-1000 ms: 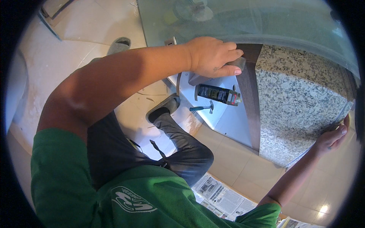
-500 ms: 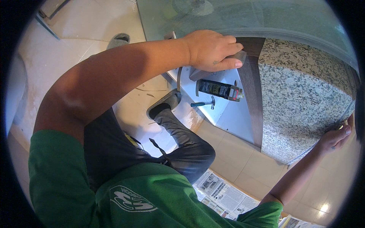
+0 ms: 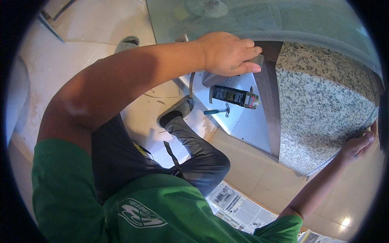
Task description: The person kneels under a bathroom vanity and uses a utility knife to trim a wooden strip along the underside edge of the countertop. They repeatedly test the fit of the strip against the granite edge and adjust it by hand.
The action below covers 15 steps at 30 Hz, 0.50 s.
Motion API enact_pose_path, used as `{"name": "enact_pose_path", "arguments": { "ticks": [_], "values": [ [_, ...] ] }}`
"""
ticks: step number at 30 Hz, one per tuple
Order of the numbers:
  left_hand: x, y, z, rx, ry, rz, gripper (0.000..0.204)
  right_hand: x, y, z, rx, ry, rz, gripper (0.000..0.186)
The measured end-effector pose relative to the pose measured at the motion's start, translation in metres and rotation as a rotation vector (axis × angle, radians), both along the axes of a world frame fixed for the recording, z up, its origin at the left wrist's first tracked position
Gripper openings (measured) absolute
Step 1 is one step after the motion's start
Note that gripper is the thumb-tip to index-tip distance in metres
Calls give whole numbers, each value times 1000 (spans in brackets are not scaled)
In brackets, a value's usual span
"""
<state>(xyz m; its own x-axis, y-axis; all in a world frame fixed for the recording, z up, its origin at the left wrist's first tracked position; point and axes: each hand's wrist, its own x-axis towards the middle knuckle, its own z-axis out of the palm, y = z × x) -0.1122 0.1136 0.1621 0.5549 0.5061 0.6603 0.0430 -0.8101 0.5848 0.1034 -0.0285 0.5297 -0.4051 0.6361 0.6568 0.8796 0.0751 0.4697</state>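
My left hand (image 3: pixel 229 54) is closed over a grey-brown block (image 3: pixel 256 60), whose end shows past my fingers; the palm hides most of it. Below it, on a white panel (image 3: pixel 251 127), lie a dark can (image 3: pixel 231 95) with a red-marked top and a small hammer (image 3: pixel 219 111) with a teal handle. A speckled granite slab (image 3: pixel 320 101) stretches off to the right, beside a dark wood strip (image 3: pixel 271 105). At the slab's far right edge my right hand (image 3: pixel 358 146) has its fingers curled round the rim, partly hidden from view.
A greenish glass sheet (image 3: pixel 259 20) spans the top, just beyond my left hand. Newspaper (image 3: pixel 243 206) is spread on the tiled floor (image 3: pixel 259 174) close to me. Thin curved strips (image 3: pixel 162 96) and a grey slipper (image 3: pixel 127 42) lie to the left.
My left hand has shifted very slightly to the right with the block. My right hand stays at the slab's edge.
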Motion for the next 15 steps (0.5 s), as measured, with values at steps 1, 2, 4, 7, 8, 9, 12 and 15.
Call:
{"name": "enact_pose_path", "arguments": {
  "ticks": [1, 2, 4, 7, 8, 9, 12, 15],
  "values": [
    [0, 0, 0, -11, 10, -6, 57, 1, 0, 1, 6, 0, -16, 61],
    [1, 1, 0, -10, 11, -5, 57, 4, -1, 4, 12, -1, -33, 61],
    [1, 2, 1, -8, 15, -2, 57, 5, -3, 5, 17, 2, -52, 61],
    [2, 2, 3, -5, 59, -1, 58, 5, -3, 4, 13, 11, -55, 61],
    [3, 3, 3, -2, 52, 3, 59, 8, -2, 5, 13, 16, -51, 61],
    [3, 3, 3, 1, 45, 7, 59, 9, -2, 6, 12, 20, -47, 61],
    [6, 4, 3, -7, 49, 6, 60, 6, -1, 6, 20, -22, -43, 61],
    [6, 4, 5, -35, 77, 7, 61, 2, 0, 1, 7, 28, -45, 62]
  ]
}}
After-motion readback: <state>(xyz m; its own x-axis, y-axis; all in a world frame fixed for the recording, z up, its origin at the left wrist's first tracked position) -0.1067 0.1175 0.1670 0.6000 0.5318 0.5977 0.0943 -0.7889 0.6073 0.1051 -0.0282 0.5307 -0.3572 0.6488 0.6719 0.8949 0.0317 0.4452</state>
